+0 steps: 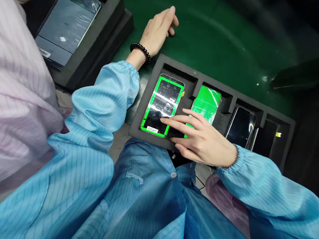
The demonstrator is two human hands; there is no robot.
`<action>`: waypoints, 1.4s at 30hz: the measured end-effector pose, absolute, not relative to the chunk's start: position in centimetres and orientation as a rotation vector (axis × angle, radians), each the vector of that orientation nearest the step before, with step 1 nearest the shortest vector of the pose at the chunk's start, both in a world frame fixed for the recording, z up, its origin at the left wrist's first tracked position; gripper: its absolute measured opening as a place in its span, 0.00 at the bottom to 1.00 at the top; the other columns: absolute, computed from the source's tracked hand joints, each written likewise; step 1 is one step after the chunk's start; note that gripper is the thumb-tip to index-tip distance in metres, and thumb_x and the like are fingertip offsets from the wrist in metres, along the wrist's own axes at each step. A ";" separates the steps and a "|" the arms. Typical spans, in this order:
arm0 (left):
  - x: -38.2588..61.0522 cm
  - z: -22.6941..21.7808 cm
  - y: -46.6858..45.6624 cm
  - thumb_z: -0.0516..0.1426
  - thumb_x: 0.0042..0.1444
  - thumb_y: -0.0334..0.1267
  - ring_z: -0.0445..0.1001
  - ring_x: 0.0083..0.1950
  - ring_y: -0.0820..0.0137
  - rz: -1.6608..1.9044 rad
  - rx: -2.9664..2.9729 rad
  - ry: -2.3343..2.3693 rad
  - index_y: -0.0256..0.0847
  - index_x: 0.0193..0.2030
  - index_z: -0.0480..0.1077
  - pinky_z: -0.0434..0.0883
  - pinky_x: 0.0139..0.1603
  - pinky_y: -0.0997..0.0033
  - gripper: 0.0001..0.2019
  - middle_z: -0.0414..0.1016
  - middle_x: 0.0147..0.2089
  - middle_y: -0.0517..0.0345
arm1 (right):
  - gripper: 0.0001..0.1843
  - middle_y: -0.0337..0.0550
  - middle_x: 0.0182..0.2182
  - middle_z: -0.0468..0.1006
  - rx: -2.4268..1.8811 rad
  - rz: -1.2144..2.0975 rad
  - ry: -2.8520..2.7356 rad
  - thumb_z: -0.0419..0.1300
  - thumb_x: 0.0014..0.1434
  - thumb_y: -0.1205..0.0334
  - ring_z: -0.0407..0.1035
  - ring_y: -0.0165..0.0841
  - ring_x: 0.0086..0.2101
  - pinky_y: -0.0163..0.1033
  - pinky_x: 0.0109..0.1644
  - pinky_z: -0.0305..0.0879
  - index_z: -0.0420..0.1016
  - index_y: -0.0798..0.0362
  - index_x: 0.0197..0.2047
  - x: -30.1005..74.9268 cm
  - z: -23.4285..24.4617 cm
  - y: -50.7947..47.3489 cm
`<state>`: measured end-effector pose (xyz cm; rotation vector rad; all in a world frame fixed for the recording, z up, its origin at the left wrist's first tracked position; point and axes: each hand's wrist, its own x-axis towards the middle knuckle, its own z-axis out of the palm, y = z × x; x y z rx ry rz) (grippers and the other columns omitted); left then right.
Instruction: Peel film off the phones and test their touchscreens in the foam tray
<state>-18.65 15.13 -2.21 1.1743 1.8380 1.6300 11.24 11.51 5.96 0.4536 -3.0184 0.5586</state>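
Note:
My right hand (200, 138) is spread over a grey foam tray (169, 60), with its index fingertip on the lower part of a phone (161, 108). That phone's screen is lit black with a bright green border, and a white label sits near its bottom edge. Partly under my fingers lies a second phone (208, 99) with a green screen. My left hand (156, 30), wearing a black beaded bracelet, rests beyond the tray on the green table with its fingers loosely bent. Nothing shows in that hand, though its palm side is hidden.
Farther along the tray lie a dark phone (240, 126) and another dark panel (266, 137) with a yellow tab. At upper left, stacked foam trays (99, 40) hold a larger film-covered screen (68, 27). A person's pale pink sleeve (12, 89) is close on the left.

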 end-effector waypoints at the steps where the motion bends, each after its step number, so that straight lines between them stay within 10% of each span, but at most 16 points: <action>1: -18.7 -2.2 15.1 0.43 0.74 0.45 0.70 0.36 0.71 1.632 1.176 1.834 0.37 0.36 0.71 0.63 0.44 0.69 0.22 0.72 0.33 0.54 | 0.16 0.49 0.64 0.71 0.444 0.567 -3.023 0.53 0.66 0.65 0.67 0.43 0.60 0.59 0.69 0.59 0.84 0.54 0.39 11.5 6.0 11.7; 30: -18.7 -2.0 15.2 0.44 0.73 0.44 0.71 0.37 0.71 1.630 1.176 1.824 0.36 0.35 0.71 0.64 0.44 0.69 0.22 0.72 0.33 0.54 | 0.18 0.49 0.69 0.62 0.327 0.308 -2.970 0.50 0.71 0.55 0.62 0.42 0.62 0.60 0.69 0.51 0.78 0.49 0.52 6.3 3.4 10.4; 42: -19.0 -2.8 15.4 0.41 0.67 0.64 0.70 0.36 0.64 1.645 1.227 1.855 0.48 0.31 0.71 0.65 0.46 0.61 0.29 0.75 0.32 0.54 | 0.21 0.47 0.69 0.62 0.006 0.319 -2.958 0.46 0.72 0.55 0.61 0.48 0.63 0.62 0.68 0.55 0.74 0.48 0.58 5.7 5.3 12.4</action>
